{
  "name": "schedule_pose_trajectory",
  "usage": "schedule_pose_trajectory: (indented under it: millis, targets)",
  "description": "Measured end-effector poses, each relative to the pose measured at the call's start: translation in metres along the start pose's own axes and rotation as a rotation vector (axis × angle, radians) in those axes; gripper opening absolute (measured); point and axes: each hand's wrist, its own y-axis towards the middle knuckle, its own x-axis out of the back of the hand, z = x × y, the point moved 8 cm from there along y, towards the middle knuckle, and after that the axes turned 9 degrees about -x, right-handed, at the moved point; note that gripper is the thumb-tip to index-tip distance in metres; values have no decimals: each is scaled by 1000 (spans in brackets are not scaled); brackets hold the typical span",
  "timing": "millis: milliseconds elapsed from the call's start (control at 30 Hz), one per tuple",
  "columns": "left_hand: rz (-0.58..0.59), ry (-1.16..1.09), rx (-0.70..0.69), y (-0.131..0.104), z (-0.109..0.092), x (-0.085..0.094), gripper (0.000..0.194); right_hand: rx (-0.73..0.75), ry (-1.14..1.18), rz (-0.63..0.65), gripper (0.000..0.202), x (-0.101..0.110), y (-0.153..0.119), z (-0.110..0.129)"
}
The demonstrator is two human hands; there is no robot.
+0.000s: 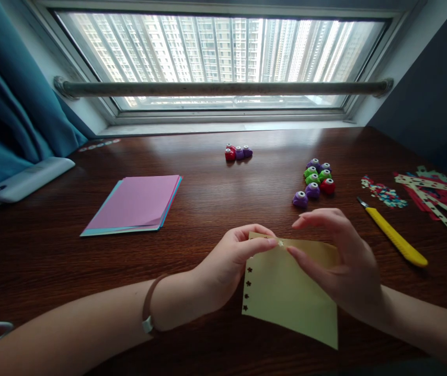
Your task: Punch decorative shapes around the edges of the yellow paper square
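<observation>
In the left hand (225, 263), yellow paper (289, 297) sits — partly hidden.

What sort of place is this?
Probably a room in someone's home: there's a wooden desk right by a big window, and a blue curtain hangs at the side.

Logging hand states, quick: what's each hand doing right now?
Left hand: closed, pinching the yellow paper near its upper edge.
Right hand: open, no pinch visible.

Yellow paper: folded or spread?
Spread. The yellow paper shows one broad face, no visible fold. The right hand hides part of its right edge, so can't tell there.
</observation>
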Motion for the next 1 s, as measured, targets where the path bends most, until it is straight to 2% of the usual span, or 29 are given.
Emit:
schedule_pose_trajectory:
  millis: [67, 133, 400, 633, 800, 1000]
  targets:
    - [-25, 17, -12, 0, -1, 1, 16, 222, -182, -42, 48, 2, -7, 16]
    - [-30, 24, -8, -1, -2, 1, 16, 341, -292, -25, 55, 0, -12, 23]
    - [-14, 122, -22, -5, -4, -2, 18, 500, -371, 48, 67, -5, -20, 25]
    - [2, 135, 5, -6, -3, -2, 20, 529, -403, 69, 63, -7, -27, 18]
    - [-15, 144, 19, -7, -2, -2, 20, 535, -315, 72, 72, -8, -27, 17]
    - [-48, 164, 36, -7, 0, 0, 17, 488, -190, 150, 69, -13, -22, 16]
